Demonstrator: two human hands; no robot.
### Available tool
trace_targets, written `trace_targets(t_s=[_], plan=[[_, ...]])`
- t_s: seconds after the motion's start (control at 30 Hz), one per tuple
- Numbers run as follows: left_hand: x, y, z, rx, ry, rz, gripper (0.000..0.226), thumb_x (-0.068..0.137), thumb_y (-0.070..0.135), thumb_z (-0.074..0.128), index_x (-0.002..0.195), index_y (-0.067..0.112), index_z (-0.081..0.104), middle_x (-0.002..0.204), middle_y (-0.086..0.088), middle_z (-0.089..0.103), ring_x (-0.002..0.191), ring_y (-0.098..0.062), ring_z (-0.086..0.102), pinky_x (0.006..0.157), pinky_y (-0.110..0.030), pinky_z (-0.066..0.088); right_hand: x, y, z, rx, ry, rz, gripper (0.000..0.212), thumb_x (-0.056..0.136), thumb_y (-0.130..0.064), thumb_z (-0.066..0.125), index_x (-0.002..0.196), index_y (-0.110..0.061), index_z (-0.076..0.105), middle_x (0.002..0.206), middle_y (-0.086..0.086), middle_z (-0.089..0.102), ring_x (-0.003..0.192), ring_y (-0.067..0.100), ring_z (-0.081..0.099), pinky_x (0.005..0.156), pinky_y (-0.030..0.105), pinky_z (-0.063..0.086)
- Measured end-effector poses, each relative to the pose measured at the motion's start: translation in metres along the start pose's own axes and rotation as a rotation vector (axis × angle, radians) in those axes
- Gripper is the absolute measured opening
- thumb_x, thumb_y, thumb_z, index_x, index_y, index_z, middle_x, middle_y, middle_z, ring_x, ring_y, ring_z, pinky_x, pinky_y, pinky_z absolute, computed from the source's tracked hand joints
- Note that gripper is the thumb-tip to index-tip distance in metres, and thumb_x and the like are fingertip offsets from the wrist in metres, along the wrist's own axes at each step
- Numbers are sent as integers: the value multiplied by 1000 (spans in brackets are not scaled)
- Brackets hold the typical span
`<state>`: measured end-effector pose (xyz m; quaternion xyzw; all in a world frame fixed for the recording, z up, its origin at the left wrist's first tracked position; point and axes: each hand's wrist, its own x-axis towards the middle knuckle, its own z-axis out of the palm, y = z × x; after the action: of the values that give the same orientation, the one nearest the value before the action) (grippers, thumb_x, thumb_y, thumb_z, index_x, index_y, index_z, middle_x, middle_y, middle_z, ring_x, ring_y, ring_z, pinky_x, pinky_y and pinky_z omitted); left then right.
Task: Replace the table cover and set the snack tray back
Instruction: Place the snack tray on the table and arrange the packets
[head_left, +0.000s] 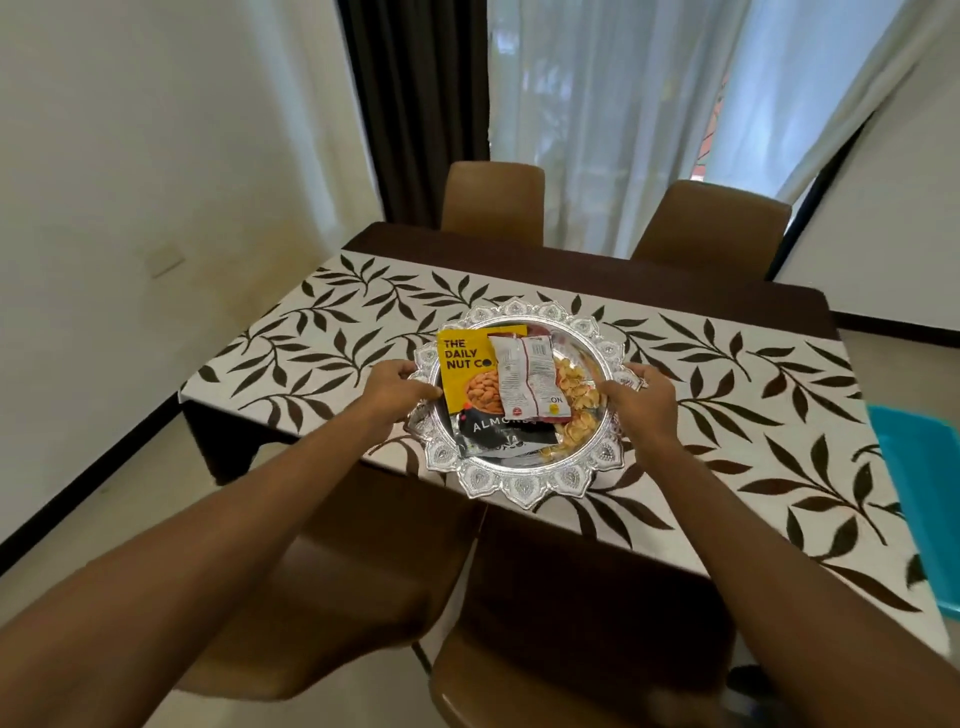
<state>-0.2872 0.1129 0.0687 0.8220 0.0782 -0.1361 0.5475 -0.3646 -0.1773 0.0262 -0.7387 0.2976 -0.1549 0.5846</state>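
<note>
- The left grip (400, 387) curls its fingers round the left rim of the silver snack tray (519, 486); the right grip (641, 400) clasps the right rim likewise.
- The tray sits over the near edge of the leaf-patterned table cover (337, 322), which lies on the dark brown counter (623, 270); resting or just above, I cannot tell.
- In it lie a yellow almond packet (467, 374), a white packet (524, 374) partly over that, and loose yellow snacks (574, 395).
- 2 brown chairs (493, 197) stand at the far side.
</note>
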Motion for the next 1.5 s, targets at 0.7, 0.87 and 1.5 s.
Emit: trace_targets(t_s=[0.7, 0.87, 1.5], plan=[[244, 76, 52, 155, -132, 98, 22, 82, 0, 76, 101, 8, 68, 109, -17, 71, 87, -23, 68, 72, -34, 55, 167, -24, 67, -35, 188, 64, 36, 89, -25, 74, 122, -22, 60, 97, -11, 58, 88, 9, 59, 67, 27, 47], [305, 76, 69, 168, -201, 89, 68, 81, 5, 80, 142, 0, 50, 137, -13, 56, 124, -32, 57, 91, -39, 50, 208, -9, 91, -54, 285, 94, 36, 89, -22, 73, 123, -21, 63, 93, -14, 58, 90, 11, 61, 76, 31, 51], [292, 52, 112, 711, 114, 742, 49, 93, 42, 61, 135, 18, 55, 124, -5, 57, 116, -25, 48, 91, -42, 41, 205, -14, 145, -886, 162, -404, 41, 97, -53, 52, 126, -26, 64, 129, -2, 62, 126, 23, 50, 102, 51, 36]])
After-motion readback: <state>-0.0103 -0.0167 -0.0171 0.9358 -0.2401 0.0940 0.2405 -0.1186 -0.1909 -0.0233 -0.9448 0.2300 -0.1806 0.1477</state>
